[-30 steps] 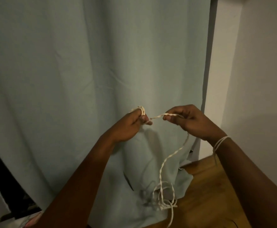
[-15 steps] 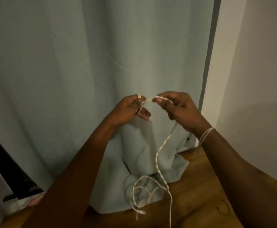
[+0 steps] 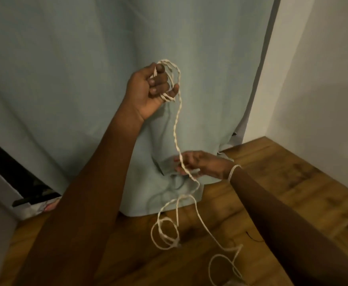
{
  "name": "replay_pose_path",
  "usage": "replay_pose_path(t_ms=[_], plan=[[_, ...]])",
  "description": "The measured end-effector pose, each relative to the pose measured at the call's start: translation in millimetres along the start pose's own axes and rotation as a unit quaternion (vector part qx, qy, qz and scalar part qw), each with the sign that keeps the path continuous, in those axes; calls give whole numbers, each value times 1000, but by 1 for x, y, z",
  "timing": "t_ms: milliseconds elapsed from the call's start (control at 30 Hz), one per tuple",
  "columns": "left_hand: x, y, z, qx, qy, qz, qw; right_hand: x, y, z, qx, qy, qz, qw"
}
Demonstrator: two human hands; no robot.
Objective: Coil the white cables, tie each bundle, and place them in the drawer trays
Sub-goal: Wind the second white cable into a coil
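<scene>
A twisted white cable [image 3: 176, 129] hangs from my raised left hand [image 3: 150, 87], where several loops are wound round the curled fingers. The cable drops down to my right hand [image 3: 198, 164], held low and blurred, with the cable running across its loosely curled fingers. Below that hand the loose rest of the cable [image 3: 167, 234] lies in loops on the wooden floor. A thin white band [image 3: 234, 170] circles my right wrist. No drawer or tray is in view.
A pale blue curtain [image 3: 86, 79] hangs in front of me, its hem bunched on the wooden floor [image 3: 282, 182]. A white wall [image 3: 324, 79] closes the right side. Dark and white furniture edges [image 3: 5, 168] show at the lower left.
My left hand has risen with the loops on its fingers. My right hand has dropped away from it, down along the cable. More of the cable's loose length shows on the floor.
</scene>
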State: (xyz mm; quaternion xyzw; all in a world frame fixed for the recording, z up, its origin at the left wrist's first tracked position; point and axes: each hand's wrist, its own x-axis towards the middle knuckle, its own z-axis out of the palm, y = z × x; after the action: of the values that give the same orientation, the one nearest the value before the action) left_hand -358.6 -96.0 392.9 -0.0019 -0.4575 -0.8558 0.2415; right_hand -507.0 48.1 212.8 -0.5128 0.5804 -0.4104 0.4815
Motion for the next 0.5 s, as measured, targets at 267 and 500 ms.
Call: replay_pose_path(t_ms=[267, 500], plan=[[-9, -2, -18, -67, 107, 81, 989, -4, 96, 43, -16, -32, 98, 995], [-26, 8, -13, -92, 91, 107, 986, 20, 114, 74, 37, 157, 110, 981]])
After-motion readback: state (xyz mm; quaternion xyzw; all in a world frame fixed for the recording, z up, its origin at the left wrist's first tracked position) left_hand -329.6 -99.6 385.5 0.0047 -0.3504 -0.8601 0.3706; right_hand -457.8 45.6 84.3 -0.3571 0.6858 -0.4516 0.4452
